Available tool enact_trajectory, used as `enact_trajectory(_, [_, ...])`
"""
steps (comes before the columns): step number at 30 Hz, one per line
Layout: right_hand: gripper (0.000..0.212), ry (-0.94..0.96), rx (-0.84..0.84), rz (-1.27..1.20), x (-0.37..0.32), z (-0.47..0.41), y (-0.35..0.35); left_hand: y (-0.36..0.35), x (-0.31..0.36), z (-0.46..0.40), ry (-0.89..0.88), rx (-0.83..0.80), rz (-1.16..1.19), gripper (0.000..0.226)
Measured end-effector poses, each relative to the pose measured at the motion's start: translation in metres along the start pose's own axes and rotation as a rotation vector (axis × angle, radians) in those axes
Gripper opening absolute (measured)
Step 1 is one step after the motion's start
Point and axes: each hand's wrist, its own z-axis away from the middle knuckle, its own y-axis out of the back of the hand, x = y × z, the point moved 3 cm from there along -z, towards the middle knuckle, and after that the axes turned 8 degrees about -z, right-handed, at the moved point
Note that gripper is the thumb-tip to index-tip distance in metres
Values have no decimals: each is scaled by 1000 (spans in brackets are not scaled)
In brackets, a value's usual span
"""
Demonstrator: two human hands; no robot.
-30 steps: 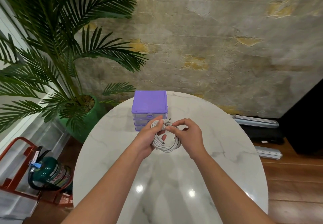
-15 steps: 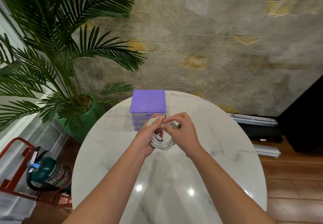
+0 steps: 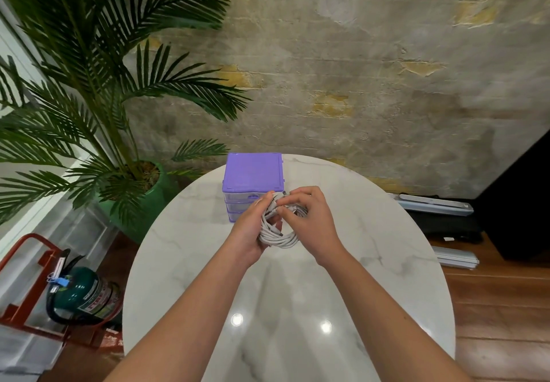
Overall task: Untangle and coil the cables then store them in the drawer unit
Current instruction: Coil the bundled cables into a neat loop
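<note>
White cable (image 3: 278,237) bundled in tight loops between 2 hands.

White cable (image 3: 278,237), purple-topped drawers (image 3: 253,173) with clear fronts, white counter (image 3: 372,262) veined grey like marble. Green pot (image 3: 154,191), dark green extinguisher (image 3: 86,295) in a red stand (image 3: 26,250), mottled grey-and-yellow wall (image 3: 357,69).

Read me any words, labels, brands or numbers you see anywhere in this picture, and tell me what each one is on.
Nothing can be read for certain.
Dark green fire extinguisher in the red metal stand: a label band with red letters, too blurred to read.
Blue tag at the extinguisher's neck: no legible text.
Purple plastic drawer unit, coiled white cable and white marble table: no visible text.
</note>
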Motion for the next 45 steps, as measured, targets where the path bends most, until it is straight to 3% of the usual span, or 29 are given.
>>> enact_trajectory(4, [13,27,23,69,4,-1,2,1,0,0,-19,7,-56,36])
enact_trajectory(13, [18,-72,-54,-114,4,-3,-5,1,-2,5,-12,18,-130,42])
enact_trajectory(20, [26,-30,64,9,4,-6,9,-4,4,10,-40,43,-159,27])
enact_trajectory(25, [12,-1,96,127,5,-2,8,-6,5,10,-57,64,-136,29])
enact_trajectory(29, [9,-40,79,22,8,-2,7,-7,5,13,-74,29,-178,32])
enact_trajectory(37, [38,-134,169,-102,11,-6,8,-11,8,17,-104,-10,-229,27])
enact_trajectory(45, [17,16,-14,-22,2,0,19,-7,18,13,-163,-26,-155,20])
